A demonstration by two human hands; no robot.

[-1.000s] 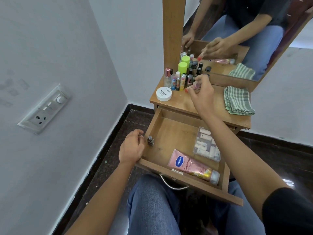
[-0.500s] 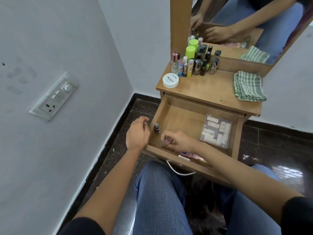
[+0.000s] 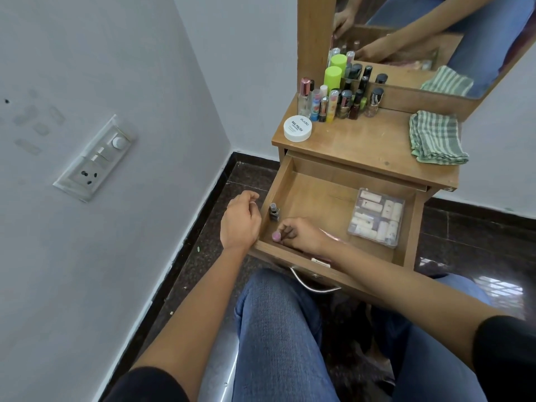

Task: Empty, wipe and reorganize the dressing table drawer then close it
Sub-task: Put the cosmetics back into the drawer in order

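The wooden drawer [image 3: 324,195] of the dressing table stands pulled open. My right hand [image 3: 304,235] is inside its front left corner, fingers pinching a small pink nail polish bottle [image 3: 276,236] held low over the drawer floor. Just behind it a dark nail polish bottle [image 3: 273,211] stands upright by the left wall. My left hand [image 3: 240,221] rests with curled fingers on the drawer's left edge, holding nothing I can see. A clear case of small tubes [image 3: 376,220] lies at the drawer's right. My right arm hides the pink tube at the front.
On the tabletop [image 3: 362,143] stand several cosmetic bottles [image 3: 338,100], a white round tub [image 3: 298,128] and a folded green checked cloth [image 3: 436,137]. A mirror [image 3: 429,39] rises behind. A wall with a switchboard [image 3: 95,158] is close on the left. My knees sit under the drawer handle [image 3: 314,285].
My right hand took a pink bottle from the tabletop group and came down into the drawer's front left corner. The left hand stayed at the drawer's left edge.
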